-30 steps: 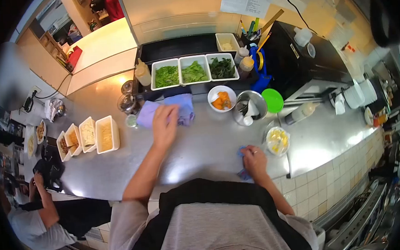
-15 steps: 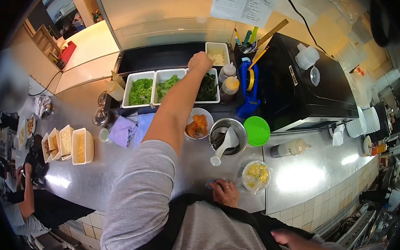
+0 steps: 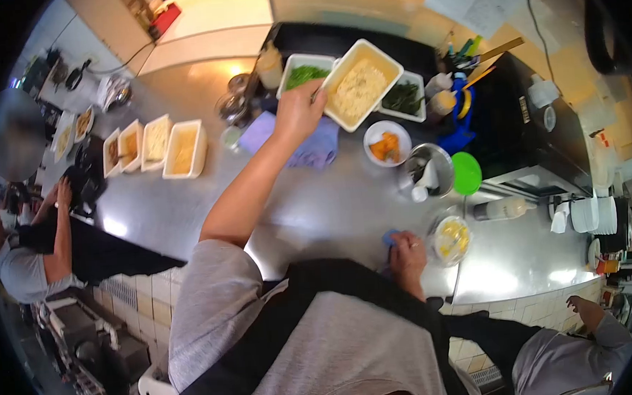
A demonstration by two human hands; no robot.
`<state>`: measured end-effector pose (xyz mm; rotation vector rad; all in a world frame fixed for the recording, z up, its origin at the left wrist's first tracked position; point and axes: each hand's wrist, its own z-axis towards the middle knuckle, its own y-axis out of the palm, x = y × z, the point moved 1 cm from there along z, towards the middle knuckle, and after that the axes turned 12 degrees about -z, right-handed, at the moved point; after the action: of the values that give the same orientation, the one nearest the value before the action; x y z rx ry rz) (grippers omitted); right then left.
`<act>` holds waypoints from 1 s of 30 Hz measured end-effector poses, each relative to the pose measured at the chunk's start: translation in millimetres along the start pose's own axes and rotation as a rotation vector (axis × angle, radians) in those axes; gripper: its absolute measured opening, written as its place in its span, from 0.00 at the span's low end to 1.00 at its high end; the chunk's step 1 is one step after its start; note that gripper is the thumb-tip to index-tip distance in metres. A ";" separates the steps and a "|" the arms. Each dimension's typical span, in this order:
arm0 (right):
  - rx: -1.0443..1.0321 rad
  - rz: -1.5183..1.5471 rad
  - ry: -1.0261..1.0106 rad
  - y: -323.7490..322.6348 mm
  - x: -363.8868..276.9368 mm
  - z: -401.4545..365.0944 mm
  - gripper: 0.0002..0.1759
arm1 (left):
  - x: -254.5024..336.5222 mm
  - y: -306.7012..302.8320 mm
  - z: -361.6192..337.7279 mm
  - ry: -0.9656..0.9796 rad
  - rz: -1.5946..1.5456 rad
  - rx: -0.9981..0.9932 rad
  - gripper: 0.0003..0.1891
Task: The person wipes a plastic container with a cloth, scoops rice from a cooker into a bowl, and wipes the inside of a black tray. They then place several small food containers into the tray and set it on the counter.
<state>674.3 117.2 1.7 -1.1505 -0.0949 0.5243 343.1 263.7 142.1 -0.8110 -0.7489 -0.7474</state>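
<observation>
One white tub (image 3: 366, 52) of pale food (image 3: 356, 86) is grasped by your left hand (image 3: 301, 113), above the far counter (image 3: 317, 212), between the chopped greens (image 3: 305, 75) and the dark leaves (image 3: 402, 96). Your right hand (image 3: 408, 255) clasps a blue cloth (image 3: 389, 237), near side, left of the plastic-wrapped dish (image 3: 435, 244)

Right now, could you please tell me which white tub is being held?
The tub of pale food above the greens, gripped by the left hand; no hand holds the others.
</observation>
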 end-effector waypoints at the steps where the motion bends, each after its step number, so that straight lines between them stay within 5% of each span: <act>1: -0.027 -0.006 0.002 -1.5 -1.1 1.2 0.16 | 2.6 -22.4 -26.0 -0.036 0.004 -0.045 0.11; 6: -0.051 0.249 0.059 -19.9 -33.6 30.8 0.11 | 2.4 -94.0 -144.4 -0.315 0.084 -0.234 0.10; 16: -0.009 0.527 -0.073 0.1 -158.0 73.2 0.14 | -12.4 -101.6 -221.7 -0.204 0.111 -0.096 0.09; 22: -0.601 0.756 -0.465 -25.6 -170.9 35.7 0.14 | -28.7 -134.9 -222.7 -0.225 0.149 -0.135 0.09; 30: -0.198 0.120 -0.074 -44.3 -76.7 61.5 0.14 | -86.6 -284.6 -250.8 -0.427 0.276 0.005 0.11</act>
<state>601.9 121.8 81.5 -1.3362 -0.1452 0.6754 140.3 -56.1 52.7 -1.0609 -0.9920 -0.3253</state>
